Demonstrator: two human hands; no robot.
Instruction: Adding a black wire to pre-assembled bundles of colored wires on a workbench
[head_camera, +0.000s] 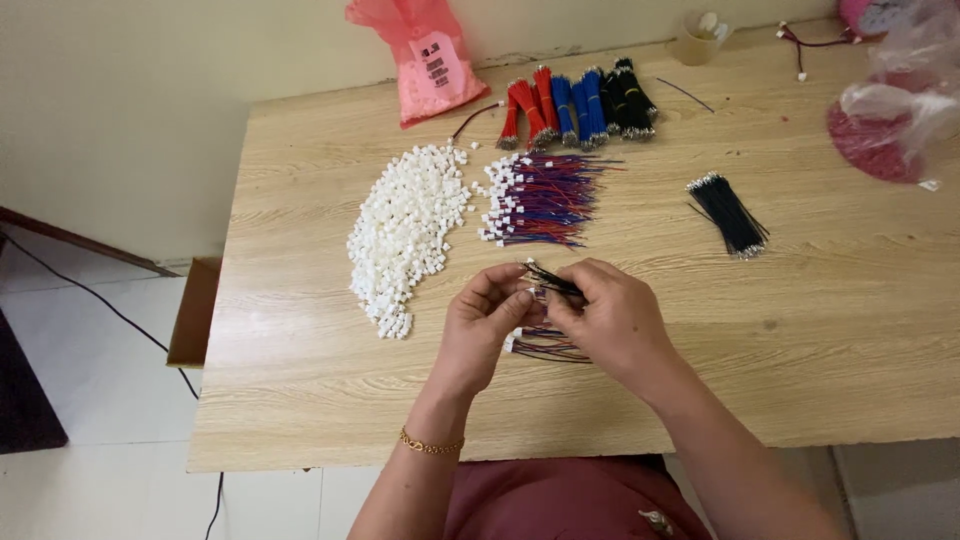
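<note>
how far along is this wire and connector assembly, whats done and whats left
Done: a stack of finished wired connectors lies mid-table. In hand: the left hand and right hand pinch black wires at a small connector above a few assembled pieces. Left, seemingly plenty: a large pile of white housings, bundled wires and loose black wires.

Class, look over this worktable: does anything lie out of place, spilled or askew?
Little stands out. One loose dark wire lies alone beyond the bundled wires, and a few white connectors have strayed from their heap. Nothing looks damaged.
</note>
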